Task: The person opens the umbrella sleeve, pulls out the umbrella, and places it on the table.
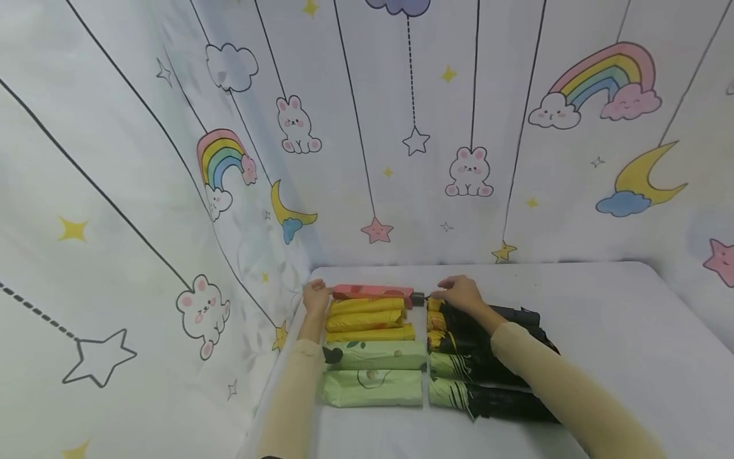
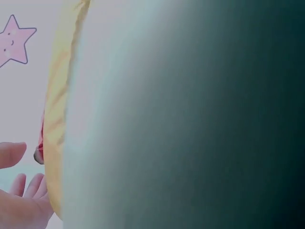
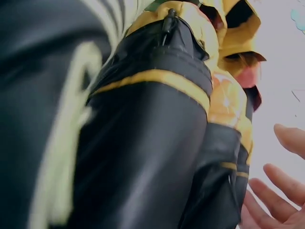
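A red-pink printed bundle (image 1: 373,292) with a dark end (image 1: 419,299) lies at the back of the left row; it looks like a folded umbrella. Touching or very near its left end is my left hand (image 1: 316,296), and the left wrist view shows thumb and fingers apart. My right hand (image 1: 461,294) hovers by the dark end, fingers loosely spread in the right wrist view. Yellow bundles (image 1: 367,320) and pale green ones (image 1: 373,389) line up in front of the red-pink one. To their right lie black bundles (image 3: 147,129) with yellow or green printed ends.
The bundles sit in two side-by-side rows on a white table (image 1: 596,319). A patterned cloth wall (image 1: 344,191) rises behind the table, and another stands close on the left. My right forearm (image 1: 568,382) crosses over the black bundles.
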A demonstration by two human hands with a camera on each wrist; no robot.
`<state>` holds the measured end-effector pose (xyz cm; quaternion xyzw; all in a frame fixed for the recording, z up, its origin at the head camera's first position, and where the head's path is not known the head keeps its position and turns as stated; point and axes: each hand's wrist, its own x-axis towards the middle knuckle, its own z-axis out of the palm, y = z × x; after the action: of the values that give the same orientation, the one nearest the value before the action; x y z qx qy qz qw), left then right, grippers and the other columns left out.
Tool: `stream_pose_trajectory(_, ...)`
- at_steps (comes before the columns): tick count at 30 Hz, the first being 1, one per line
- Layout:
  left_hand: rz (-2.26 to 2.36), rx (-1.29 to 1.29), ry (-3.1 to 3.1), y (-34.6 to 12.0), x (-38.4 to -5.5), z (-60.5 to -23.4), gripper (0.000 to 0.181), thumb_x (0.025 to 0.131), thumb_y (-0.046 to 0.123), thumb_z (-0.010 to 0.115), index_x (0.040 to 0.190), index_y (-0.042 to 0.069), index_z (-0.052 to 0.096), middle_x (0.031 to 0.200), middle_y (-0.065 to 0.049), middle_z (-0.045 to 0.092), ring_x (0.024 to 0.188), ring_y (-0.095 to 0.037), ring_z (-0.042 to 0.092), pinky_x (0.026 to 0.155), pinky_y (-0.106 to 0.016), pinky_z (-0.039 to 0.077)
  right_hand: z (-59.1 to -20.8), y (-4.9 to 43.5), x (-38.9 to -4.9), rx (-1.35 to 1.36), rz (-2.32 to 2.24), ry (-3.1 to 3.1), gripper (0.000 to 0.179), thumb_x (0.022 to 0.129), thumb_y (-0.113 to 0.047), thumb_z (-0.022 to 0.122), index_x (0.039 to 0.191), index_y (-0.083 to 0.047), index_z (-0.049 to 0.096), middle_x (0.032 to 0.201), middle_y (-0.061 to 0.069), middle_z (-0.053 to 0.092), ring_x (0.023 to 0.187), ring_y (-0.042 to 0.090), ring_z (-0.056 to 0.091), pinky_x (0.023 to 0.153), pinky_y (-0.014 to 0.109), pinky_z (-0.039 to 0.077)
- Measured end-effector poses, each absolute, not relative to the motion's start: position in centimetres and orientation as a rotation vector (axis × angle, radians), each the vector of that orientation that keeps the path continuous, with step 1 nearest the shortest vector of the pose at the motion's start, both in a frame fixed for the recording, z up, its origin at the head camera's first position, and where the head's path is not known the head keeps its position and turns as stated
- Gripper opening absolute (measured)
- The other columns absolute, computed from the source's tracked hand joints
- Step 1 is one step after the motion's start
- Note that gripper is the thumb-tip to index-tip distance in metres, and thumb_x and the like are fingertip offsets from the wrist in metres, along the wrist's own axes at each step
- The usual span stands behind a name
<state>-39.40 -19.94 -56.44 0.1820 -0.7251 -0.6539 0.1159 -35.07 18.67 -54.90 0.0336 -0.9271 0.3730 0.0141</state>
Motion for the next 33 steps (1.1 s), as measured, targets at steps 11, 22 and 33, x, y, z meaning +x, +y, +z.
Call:
stream_pose_trajectory(11, -1.935, 0.552, -2.059, -18.1, -39.6, -57.3, 0.045, 0.093, -0.014, 0.061, 0.138, -0.009, 0.053, 0.136, -0.028, 0.060, 0.129, -0.041, 0.058, 0.108, -0.046, 0.053, -57.2, 16.1, -35.9, 0.207, 0.965, -3.014, 0.045, 0.088, -0.032, 0.083, 0.119, 0.000, 0.075, 0.113, 0.016, 0.075, 0.104, 0.034, 0.070, 0.092, 0.053, 0.058)
stream_pose_trajectory(22, -2.052, 0.549, -1.842, -18.1, -39.8, -57.0, 0.037, 0.096, -0.016, 0.053, 0.134, -0.015, 0.054, 0.131, -0.035, 0.061, 0.126, -0.046, 0.062, 0.104, -0.046, 0.056, -56.7, 14.1, -36.5, 0.283, 0.901, -3.014, 0.038, 0.092, -0.022, 0.079, 0.122, 0.001, 0.074, 0.108, 0.016, 0.076, 0.103, 0.037, 0.070, 0.093, 0.054, 0.057)
stream_pose_trajectory(33, -2.179, 0.553, -1.728, -18.7, -39.9, -57.8, 0.033, 0.099, -0.014, 0.055, 0.132, -0.018, 0.053, 0.131, -0.039, 0.058, 0.126, -0.048, 0.061, 0.104, -0.042, 0.057, -56.8, 13.8, -37.6, 0.268, 0.974, -3.070, 0.027, 0.094, -0.019, 0.078, 0.112, 0.000, 0.076, 0.102, 0.012, 0.075, 0.094, 0.028, 0.069, 0.085, 0.047, 0.059)
